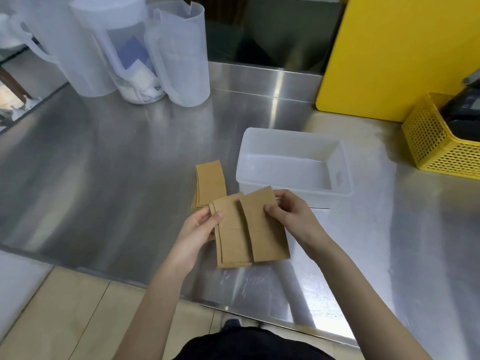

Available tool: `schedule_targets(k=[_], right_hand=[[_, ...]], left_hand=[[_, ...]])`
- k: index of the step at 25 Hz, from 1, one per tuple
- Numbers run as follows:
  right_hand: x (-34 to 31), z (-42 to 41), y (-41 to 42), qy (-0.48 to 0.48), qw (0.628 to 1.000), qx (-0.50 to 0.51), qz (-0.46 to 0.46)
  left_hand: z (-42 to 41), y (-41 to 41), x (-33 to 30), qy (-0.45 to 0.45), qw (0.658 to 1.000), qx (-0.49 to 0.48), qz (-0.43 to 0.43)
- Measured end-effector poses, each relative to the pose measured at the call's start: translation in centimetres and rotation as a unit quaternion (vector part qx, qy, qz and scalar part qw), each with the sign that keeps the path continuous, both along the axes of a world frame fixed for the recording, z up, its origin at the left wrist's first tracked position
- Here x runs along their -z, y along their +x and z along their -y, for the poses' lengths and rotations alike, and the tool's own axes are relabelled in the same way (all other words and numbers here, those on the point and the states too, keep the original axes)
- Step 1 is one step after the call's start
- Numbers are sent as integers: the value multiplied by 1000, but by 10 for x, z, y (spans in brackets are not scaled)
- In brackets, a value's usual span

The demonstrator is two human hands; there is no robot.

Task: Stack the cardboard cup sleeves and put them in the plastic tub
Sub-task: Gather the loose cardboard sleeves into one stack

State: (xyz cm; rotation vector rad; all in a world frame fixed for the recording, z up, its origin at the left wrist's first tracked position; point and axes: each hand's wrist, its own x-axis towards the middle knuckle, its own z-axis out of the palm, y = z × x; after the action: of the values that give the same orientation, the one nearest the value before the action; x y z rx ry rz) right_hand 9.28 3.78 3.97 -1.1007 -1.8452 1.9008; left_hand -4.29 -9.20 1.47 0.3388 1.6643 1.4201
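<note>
Plain tan sleeves [244, 229], translucent white tub [293, 162], yellow perforated basket [436, 144], silver counter [104, 165].

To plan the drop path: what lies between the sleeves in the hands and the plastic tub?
Nothing in the head view: the sleeves held by the right hand overlap the empty plastic tub near rim.

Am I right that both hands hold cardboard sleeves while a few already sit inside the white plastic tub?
Not quite. The head view shows the plastic tub empty. The left hand and right hand do hold cardboard sleeves; the others lie in a pile on the counter beside the tub.
</note>
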Motion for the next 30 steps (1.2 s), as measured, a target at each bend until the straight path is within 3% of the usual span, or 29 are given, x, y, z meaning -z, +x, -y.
schedule_targets(k=[5,12,17,20,24,27,30], right_hand=[[4,2,3,66,997,29,41],[12,-4,16,110,990,29,81],[11,-4,25,135,987,0,92],[12,-4,35,100,991,12,90],[27,-4,56,8,994,16,107],[40,1,61,-35,996,43,73],[45,-2,62,92,986,78,117]], left_hand=[[-20,17,-3,28,997,68,17],[-33,30,-2,-5,995,104,9],[-38,36,-3,-39,987,139,-69],[-39,37,-1,-27,991,113,-69],[-39,31,5,9,1000,17,-1],[-39,33,13,20,999,21,23],[-37,39,19,8,996,75,-49]])
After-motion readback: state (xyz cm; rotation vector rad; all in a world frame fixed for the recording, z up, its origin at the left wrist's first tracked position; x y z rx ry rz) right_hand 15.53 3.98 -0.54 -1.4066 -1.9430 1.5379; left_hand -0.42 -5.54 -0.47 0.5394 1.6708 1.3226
